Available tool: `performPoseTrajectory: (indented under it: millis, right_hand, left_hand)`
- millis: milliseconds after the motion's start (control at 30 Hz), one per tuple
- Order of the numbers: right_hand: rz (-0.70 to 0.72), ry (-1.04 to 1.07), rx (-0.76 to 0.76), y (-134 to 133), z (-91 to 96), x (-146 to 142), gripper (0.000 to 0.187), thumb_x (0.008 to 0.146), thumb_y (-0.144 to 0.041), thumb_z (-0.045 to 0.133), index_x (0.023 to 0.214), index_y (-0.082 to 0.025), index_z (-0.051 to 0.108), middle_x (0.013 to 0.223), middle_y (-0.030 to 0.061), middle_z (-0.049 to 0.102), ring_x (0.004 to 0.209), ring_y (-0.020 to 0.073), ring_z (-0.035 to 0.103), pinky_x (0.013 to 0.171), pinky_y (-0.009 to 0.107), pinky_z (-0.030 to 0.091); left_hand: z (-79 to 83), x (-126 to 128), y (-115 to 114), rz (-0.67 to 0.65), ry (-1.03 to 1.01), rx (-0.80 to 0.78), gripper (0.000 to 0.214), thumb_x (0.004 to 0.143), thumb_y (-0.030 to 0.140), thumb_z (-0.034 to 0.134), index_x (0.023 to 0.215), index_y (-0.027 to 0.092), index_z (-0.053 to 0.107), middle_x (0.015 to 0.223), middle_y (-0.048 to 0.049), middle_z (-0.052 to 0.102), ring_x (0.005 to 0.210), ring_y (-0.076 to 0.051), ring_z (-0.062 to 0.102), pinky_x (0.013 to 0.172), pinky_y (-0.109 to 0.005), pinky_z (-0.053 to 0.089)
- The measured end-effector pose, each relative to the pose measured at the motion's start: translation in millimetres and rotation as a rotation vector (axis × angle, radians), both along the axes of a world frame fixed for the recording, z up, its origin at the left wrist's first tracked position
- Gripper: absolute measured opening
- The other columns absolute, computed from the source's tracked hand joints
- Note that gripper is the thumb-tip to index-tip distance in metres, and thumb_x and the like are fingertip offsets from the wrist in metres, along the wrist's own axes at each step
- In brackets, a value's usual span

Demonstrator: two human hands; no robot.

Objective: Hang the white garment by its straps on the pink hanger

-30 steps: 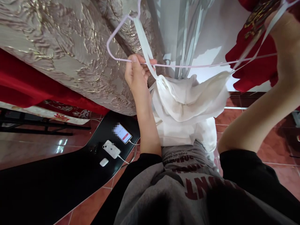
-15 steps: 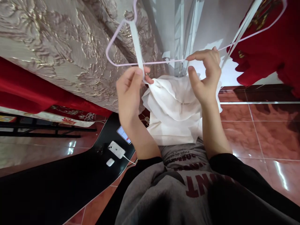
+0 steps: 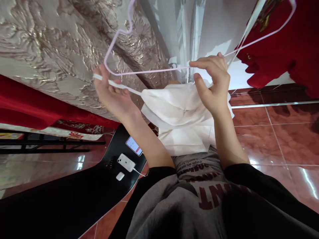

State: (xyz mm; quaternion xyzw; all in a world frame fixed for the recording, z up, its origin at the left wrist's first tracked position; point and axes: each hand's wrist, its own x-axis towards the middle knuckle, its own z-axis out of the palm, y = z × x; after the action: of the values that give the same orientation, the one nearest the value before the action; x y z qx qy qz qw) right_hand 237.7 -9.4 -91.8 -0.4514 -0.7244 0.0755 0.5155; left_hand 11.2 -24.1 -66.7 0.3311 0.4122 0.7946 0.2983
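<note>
A thin pale pink hanger (image 3: 154,71) spans the space in front of me, its hook end running out of view at the top. My right hand (image 3: 211,81) has its fingers bent over the lower bar, the thumb held away from it. Below hangs a white garment with thin straps (image 3: 181,103), draped down towards my lap. Its right strap (image 3: 245,35) passes over the hanger's right part. The left strap (image 3: 124,87) is off the hanger and pulled taut to the left, caught across the fingers of my left hand (image 3: 113,89), just under the hanger's left corner.
Textured beige-gold fabric (image 3: 45,43) hangs at the left, red cloth (image 3: 279,53) at the right. A black surface (image 3: 74,192) at lower left bears a white phone (image 3: 126,162), a lit phone (image 3: 134,145) and a small white case (image 3: 120,176). Reddish floor tiles (image 3: 294,136) lie beyond.
My left hand has moved left and turned palm up, drawing the left strap off the hanger and outward. My right hand keeps the bar, shifted slightly left in view.
</note>
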Motion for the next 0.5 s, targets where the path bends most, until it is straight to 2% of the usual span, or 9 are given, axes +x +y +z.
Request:
performPoseTrajectory:
  millis: [100, 167, 233, 300, 333, 433, 500]
  right_hand:
    - [0.090, -0.038, -0.008, -7, 2.8, -6, 0.028, 0.084, -0.029, 0.050, 0.111, -0.036, 0.055, 0.117, -0.0062, 0.057, 0.114, 0.0141, 0.050, 0.119, 0.044, 0.023]
    - [0.152, -0.005, 0.021, -12, 4.9, -7, 0.032, 0.084, -0.025, 0.050, 0.114, -0.036, 0.053, 0.124, -0.0072, 0.052, 0.121, 0.0134, 0.047, 0.119, 0.042, 0.024]
    - [0.085, 0.139, 0.130, -16, 7.2, -2, 0.030, 0.085, -0.025, 0.050, 0.114, -0.032, 0.054, 0.125, -0.0044, 0.051, 0.123, 0.0149, 0.046, 0.114, 0.042, 0.033]
    - [-0.065, 0.339, 0.231, -15, 10.1, 9, 0.033, 0.083, -0.027, 0.053, 0.116, -0.027, 0.053, 0.124, 0.0001, 0.049, 0.123, 0.0174, 0.045, 0.107, 0.041, 0.041]
    - [-0.122, 0.412, 0.234, -13, 12.0, 17, 0.036, 0.082, -0.027, 0.055, 0.118, -0.025, 0.052, 0.124, 0.0011, 0.048, 0.123, 0.0180, 0.045, 0.104, 0.040, 0.044]
    - [-0.107, 0.379, 0.022, -7, 19.6, 36, 0.040, 0.080, -0.020, 0.056, 0.119, -0.026, 0.052, 0.117, 0.0002, 0.053, 0.111, 0.0165, 0.053, 0.096, 0.037, 0.050]
    - [-0.059, 0.281, -0.078, -7, 26.0, 42, 0.032, 0.081, -0.019, 0.053, 0.111, -0.029, 0.056, 0.105, -0.0002, 0.058, 0.100, 0.0164, 0.057, 0.088, 0.037, 0.054]
  left_hand:
    - [-9.8, 16, 2, -0.242, 0.091, -0.108, 0.025, 0.095, 0.034, 0.040, 0.106, 0.020, 0.059, 0.118, -0.0043, 0.060, 0.097, -0.021, 0.058, 0.052, -0.025, 0.043]
    - [-11.3, 34, 4, -0.361, 0.107, -0.046, 0.023, 0.096, 0.032, 0.041, 0.099, 0.021, 0.060, 0.108, -0.0057, 0.064, 0.083, -0.018, 0.060, 0.048, -0.024, 0.040]
    - [-13.0, 50, 7, -0.429, 0.089, 0.061, 0.020, 0.097, 0.028, 0.040, 0.093, 0.022, 0.058, 0.102, -0.0054, 0.064, 0.072, -0.017, 0.059, 0.050, -0.025, 0.039]
    - [-15.6, 61, 10, -0.442, 0.086, 0.133, 0.020, 0.098, 0.025, 0.038, 0.089, 0.022, 0.055, 0.096, -0.0054, 0.064, 0.064, -0.016, 0.056, 0.052, -0.026, 0.040]
    - [-16.9, 64, 11, -0.430, 0.095, 0.147, 0.020, 0.098, 0.024, 0.037, 0.088, 0.022, 0.054, 0.094, -0.0052, 0.064, 0.060, -0.015, 0.054, 0.053, -0.026, 0.040]
    - [-18.7, 63, 12, -0.354, 0.107, 0.178, 0.023, 0.099, 0.022, 0.034, 0.085, 0.022, 0.053, 0.088, -0.0043, 0.063, 0.052, -0.013, 0.048, 0.052, -0.026, 0.037]
    - [-18.5, 59, 12, -0.329, 0.101, 0.196, 0.024, 0.099, 0.021, 0.034, 0.084, 0.022, 0.053, 0.086, -0.0042, 0.062, 0.051, -0.012, 0.045, 0.051, -0.026, 0.035]
